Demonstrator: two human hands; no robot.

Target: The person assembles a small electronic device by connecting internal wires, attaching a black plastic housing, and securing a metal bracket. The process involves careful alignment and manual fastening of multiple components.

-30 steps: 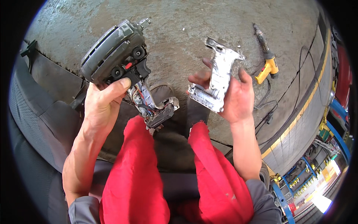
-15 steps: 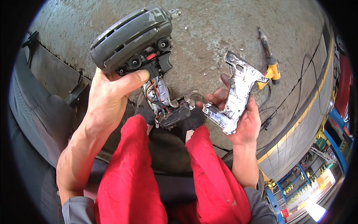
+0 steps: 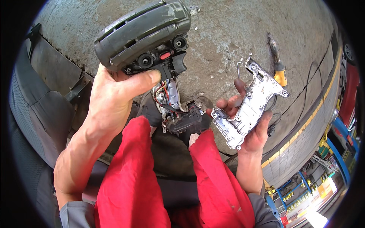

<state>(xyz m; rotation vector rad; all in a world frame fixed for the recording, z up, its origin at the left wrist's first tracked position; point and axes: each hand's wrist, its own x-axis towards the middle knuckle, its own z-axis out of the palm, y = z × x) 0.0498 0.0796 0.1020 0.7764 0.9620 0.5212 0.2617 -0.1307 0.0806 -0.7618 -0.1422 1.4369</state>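
My left hand (image 3: 114,93) is closed round the upper grip of a dark grey impact wrench (image 3: 146,32), its thumb pressed beside the black trigger (image 3: 178,62). The wrench's handle is opened up, so coloured wires (image 3: 164,93) and the black battery-end base (image 3: 186,121) show. On the right, my right hand (image 3: 255,133) holds the detached handle cover (image 3: 254,102), a housing half with its pale silvery inner side facing up. The fingers of that hand reach behind the cover, and the thumb lies along its right edge.
A yellow-handled tool with a dark metal nozzle (image 3: 279,70) lies on the stained concrete floor (image 3: 224,34), a black cable (image 3: 308,81) near it. Beside the cover is a thin bent metal rod (image 3: 238,67). A grey seat (image 3: 36,114) stands at left. Blue shelving (image 3: 296,190) is at lower right.
The wrench has shifted right and slightly up in my left hand. The handle cover has moved right and down and is turned a little clockwise. A thin bent rod now shows beside it.
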